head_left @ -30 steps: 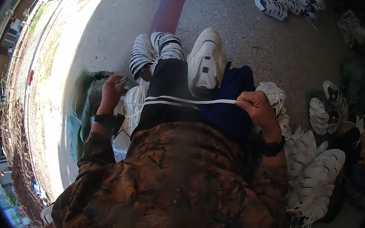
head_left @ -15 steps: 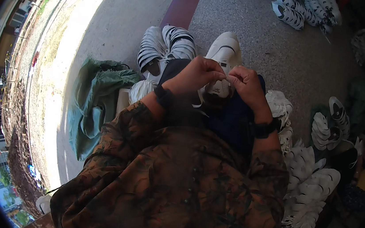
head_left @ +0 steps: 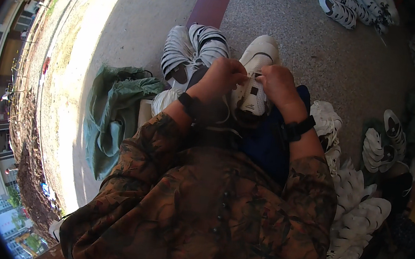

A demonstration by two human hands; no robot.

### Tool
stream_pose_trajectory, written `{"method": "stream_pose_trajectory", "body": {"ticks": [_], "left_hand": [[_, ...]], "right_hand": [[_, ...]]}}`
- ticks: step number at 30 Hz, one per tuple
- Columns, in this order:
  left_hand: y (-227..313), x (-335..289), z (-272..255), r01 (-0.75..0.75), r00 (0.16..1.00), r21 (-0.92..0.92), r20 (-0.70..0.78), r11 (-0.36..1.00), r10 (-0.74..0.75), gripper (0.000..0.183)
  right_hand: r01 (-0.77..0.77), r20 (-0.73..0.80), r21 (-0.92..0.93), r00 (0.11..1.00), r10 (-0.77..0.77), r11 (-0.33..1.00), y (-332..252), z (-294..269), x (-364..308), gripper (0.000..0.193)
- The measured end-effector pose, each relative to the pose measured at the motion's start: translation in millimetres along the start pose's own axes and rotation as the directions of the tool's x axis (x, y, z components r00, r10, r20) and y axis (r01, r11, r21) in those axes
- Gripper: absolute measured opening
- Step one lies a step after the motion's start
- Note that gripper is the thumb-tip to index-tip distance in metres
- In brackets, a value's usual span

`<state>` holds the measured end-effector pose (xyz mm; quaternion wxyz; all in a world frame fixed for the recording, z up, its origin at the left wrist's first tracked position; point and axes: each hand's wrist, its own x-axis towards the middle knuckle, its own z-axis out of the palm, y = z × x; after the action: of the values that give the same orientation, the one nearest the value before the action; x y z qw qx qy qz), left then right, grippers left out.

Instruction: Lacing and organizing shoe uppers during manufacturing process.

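Observation:
A white sneaker (head_left: 259, 51) rests in front of me between my hands, toe pointing away, its perforated tongue facing up. At the left side of its lacing, my left hand (head_left: 223, 76) is closed in a pinch on a thin pale shoelace (head_left: 228, 109), part of which hangs in a curve beside the shoe. Across the throat, my right hand (head_left: 278, 84) pinches at the opposite lacing edge, its fingertips on the lace; the exact grip there is small and partly hidden. A dark band is on each wrist.
Nested white shoe uppers (head_left: 195, 50) stand just beyond my left hand. A green sack (head_left: 112, 119) slumps on the left. More white uppers (head_left: 359, 221) are heaped on the right, with others (head_left: 341, 12) on the floor far right. Dark blue cloth (head_left: 266, 146) covers my lap.
My hands were together over the middle of the sneaker; they have moved apart and slightly farther toward the toe, uncovering the tongue. The view has shifted a little.

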<state>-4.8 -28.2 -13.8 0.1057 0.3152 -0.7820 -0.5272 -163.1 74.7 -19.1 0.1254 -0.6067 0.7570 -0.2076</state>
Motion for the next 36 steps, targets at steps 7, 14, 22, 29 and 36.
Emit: {"method": "stream_pose_trajectory", "body": {"ticks": [7,14,22,29,36], "left_hand": [[-7.2,10.7,6.1,-0.116,0.991,0.174,-0.053,0.978,0.127,0.016],[-8.3,32.2,8.5,-0.368,0.925,0.678,0.194,0.637,0.328,0.016],[-7.3,34.4,19.6,-0.310,0.945,0.490,0.065,0.815,0.321,0.018],[-22.2,16.2,23.3,-0.170,0.974,0.180,-0.117,0.969,0.193,0.012],[-43.0,37.9,38.7,-0.418,0.837,0.716,0.064,0.559,0.544,0.017]], "right_hand": [[-0.107,0.012,0.093,0.994,0.106,0.990,5.7,8.3,9.1,0.015],[-0.279,0.124,0.298,0.960,0.253,0.913,12.8,5.4,12.5,0.017],[-0.184,0.062,0.496,0.982,0.177,0.849,24.0,9.7,-3.4,0.019],[-0.146,-0.130,0.498,0.962,0.240,0.855,13.6,15.7,-14.1,0.025],[-0.200,-0.155,0.253,0.957,0.243,0.947,7.2,18.3,-2.1,0.021]]}}
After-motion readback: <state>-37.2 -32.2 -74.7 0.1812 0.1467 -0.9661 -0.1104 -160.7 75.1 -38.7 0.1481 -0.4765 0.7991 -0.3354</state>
